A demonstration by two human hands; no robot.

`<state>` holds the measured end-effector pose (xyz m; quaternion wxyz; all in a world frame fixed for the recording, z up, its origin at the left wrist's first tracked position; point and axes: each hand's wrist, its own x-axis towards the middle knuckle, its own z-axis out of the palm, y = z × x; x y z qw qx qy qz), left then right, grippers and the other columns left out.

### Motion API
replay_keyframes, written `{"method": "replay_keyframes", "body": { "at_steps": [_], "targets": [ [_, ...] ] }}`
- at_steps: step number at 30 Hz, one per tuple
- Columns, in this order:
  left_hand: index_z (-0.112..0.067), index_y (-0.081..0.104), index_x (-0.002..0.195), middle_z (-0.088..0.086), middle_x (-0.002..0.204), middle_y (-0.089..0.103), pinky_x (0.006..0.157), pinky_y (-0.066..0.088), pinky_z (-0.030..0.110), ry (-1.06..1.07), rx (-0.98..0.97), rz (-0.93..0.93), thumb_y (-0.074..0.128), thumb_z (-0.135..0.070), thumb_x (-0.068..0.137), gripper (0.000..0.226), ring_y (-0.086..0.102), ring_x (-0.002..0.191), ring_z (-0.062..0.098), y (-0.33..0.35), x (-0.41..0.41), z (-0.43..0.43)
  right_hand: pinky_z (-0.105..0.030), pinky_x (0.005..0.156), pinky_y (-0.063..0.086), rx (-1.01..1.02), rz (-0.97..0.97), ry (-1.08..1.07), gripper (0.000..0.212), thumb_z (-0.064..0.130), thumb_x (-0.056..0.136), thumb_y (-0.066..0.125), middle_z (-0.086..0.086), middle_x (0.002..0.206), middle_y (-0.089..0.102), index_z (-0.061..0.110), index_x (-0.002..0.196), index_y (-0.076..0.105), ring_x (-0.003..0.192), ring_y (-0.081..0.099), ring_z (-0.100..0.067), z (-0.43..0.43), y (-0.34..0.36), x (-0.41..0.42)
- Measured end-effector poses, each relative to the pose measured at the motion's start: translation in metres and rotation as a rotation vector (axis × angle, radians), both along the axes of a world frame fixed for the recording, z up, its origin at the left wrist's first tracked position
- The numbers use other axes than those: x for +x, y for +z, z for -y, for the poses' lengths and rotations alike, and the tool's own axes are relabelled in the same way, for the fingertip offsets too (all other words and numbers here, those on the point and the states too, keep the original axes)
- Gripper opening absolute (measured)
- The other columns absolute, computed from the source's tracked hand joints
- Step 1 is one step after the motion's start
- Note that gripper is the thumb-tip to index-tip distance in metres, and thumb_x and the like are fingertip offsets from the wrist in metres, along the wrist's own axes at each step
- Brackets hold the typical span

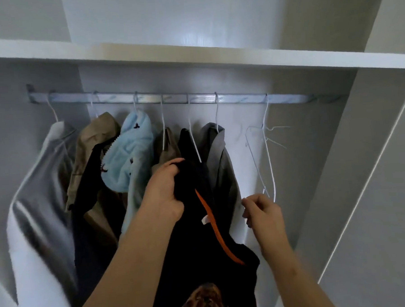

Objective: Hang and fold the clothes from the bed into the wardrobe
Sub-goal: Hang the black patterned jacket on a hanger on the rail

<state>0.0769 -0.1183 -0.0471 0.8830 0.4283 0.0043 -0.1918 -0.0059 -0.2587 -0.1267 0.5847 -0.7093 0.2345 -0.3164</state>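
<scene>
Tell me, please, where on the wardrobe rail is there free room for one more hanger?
Free: the rail between the hook of the grey shirt and the empty hangers, and another stretch from those hangers to the rail's right end. Crowded: from the white garment at the left across to the grey shirt, hangers stand close and clothes touch.

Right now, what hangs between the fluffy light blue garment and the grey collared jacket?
In the head view, two things: a brown garment on a white wire hanger, then the black orange-striped garment gripped by the left hand.
</scene>
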Motion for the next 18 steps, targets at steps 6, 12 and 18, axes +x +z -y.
{"method": "replay_keyframes", "body": {
  "at_steps": [6, 12, 18],
  "targets": [
    [-0.015, 0.049, 0.072, -0.001, 0.049, 0.048, 0.038, 0.043, 0.014, -0.107, -0.027, -0.056, 0.045, -0.011, 0.093, 0.022, 0.048, 0.034, 0.008, -0.007, 0.051, 0.044, -0.026, 0.060, 0.041, -0.004, 0.034, -0.232, 0.017, 0.012, 0.086, 0.053, 0.004, 0.058, 0.057, 0.016, 0.071, 0.060, 0.060, 0.052, -0.015, 0.055, 0.002, 0.029],
    [-0.013, 0.051, 0.071, 0.000, 0.045, 0.056, 0.039, 0.044, 0.014, -0.082, -0.053, -0.054, 0.039, -0.009, 0.096, 0.028, 0.055, 0.037, 0.010, -0.014, 0.078, 0.084, -0.030, 0.079, 0.045, -0.186, -0.081, -0.340, 0.020, 0.014, 0.086, 0.054, -0.004, 0.099, 0.065, 0.015, 0.105, 0.062, 0.095, 0.057, -0.025, 0.118, 0.008, 0.065],
    [-0.014, 0.053, 0.073, 0.001, 0.054, 0.055, 0.038, 0.048, 0.016, -0.053, -0.099, -0.202, 0.045, -0.018, 0.095, 0.024, 0.055, 0.040, 0.012, -0.018, 0.088, 0.119, -0.030, 0.069, 0.045, -0.022, -0.221, -0.061, 0.039, 0.012, 0.090, 0.054, -0.006, 0.103, 0.060, 0.013, 0.128, 0.045, 0.077, 0.056, -0.018, 0.155, -0.001, 0.095]
  ]
}}
